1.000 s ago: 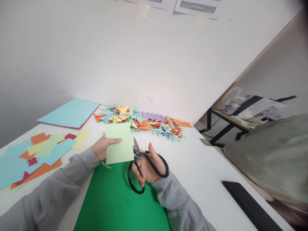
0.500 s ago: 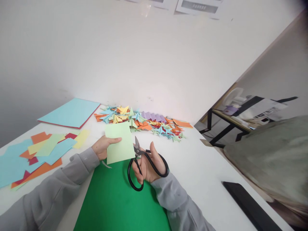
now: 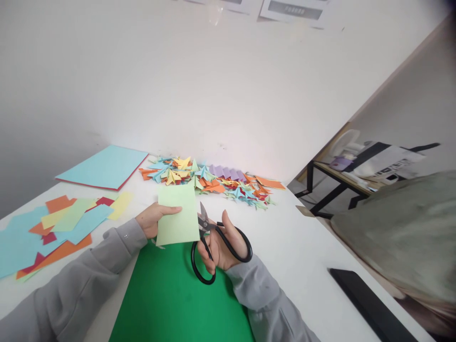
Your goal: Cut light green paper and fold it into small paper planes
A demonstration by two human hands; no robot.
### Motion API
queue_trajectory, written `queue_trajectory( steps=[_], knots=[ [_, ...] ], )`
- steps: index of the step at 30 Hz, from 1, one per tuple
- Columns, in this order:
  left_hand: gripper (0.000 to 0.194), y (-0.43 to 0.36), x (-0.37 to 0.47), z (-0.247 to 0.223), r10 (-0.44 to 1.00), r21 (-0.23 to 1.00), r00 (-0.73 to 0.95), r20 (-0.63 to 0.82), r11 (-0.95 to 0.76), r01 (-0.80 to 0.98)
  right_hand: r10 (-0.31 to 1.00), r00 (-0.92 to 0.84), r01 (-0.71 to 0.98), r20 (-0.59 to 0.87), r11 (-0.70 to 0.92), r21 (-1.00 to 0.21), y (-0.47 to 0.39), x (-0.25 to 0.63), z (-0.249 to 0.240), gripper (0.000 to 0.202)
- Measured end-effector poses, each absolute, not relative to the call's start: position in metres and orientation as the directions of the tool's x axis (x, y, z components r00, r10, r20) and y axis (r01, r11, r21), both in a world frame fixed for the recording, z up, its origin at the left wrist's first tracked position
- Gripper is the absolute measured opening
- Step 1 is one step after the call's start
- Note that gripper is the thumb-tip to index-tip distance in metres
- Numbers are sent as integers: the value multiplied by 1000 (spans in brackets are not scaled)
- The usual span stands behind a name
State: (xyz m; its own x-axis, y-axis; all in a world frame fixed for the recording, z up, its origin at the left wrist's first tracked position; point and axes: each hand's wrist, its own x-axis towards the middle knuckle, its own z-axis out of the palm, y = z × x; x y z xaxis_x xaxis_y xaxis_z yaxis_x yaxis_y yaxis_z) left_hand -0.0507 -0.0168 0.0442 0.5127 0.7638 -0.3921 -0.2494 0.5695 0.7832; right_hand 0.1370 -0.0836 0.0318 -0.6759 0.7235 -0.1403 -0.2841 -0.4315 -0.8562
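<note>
A pale green paper sheet (image 3: pixel 178 221) is pinched in my left hand (image 3: pixel 153 219), its thumb lying across the front. My right hand (image 3: pixel 224 244) has its fingers through the black handles of a pair of scissors (image 3: pixel 204 224). The blades are parted and point up, right beside the sheet's right edge. Whether the edge lies between the blades is hard to make out. Both hands are over a green mat (image 3: pixel 178 294).
Coloured paper scraps (image 3: pixel 78 213) lie at the left, with a light blue stack (image 3: pixel 105 166) behind them. Small folded papers (image 3: pixel 206 180) line the wall. A black flat object (image 3: pixel 368 304) rests at the right. Beyond stands a low shelf (image 3: pixel 338 173).
The green sheet has turned slightly more upright and dropped a little in my left hand. My right hand and the scissors have shifted slightly to the right.
</note>
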Motion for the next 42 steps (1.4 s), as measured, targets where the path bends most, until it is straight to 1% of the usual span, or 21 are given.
queue_trajectory(
  steps=[4,9,12,15,19,22,28,35,37,42],
  knots=[
    [40,-16,-53,43,728,779,572,-377,584,-230,720,-677,-266,-150,-430,-863,-84,137,32,79],
    [37,-10,-61,43,675,717,634,-377,646,-262,695,-711,-292,-107,-430,-854,-86,137,32,76],
    [37,-9,-62,43,661,709,647,-381,657,-254,676,-731,-293,-92,-433,-852,-86,136,31,75],
    [38,-10,-60,42,687,742,618,-382,627,-238,678,-729,-294,-92,-432,-853,-86,137,31,77],
    [41,-11,-56,41,766,794,549,-334,543,-275,693,-713,-286,-109,-430,-856,-85,137,30,79],
    [41,-12,-54,41,791,807,515,-331,520,-280,700,-705,-286,-117,-432,-855,-84,136,30,79],
    [37,-12,-53,43,784,790,497,-373,549,-274,733,-669,-299,-124,-419,-857,-83,136,30,81],
    [33,-6,-56,39,808,781,442,-389,544,-307,772,-628,-349,-95,-388,-853,-83,137,33,80],
    [32,-5,-57,39,802,778,446,-397,552,-301,773,-625,-336,-106,-389,-858,-84,137,33,80],
    [34,-9,-56,39,785,796,476,-396,552,-248,739,-649,-244,-182,-428,-870,-84,136,33,82]
  ],
)
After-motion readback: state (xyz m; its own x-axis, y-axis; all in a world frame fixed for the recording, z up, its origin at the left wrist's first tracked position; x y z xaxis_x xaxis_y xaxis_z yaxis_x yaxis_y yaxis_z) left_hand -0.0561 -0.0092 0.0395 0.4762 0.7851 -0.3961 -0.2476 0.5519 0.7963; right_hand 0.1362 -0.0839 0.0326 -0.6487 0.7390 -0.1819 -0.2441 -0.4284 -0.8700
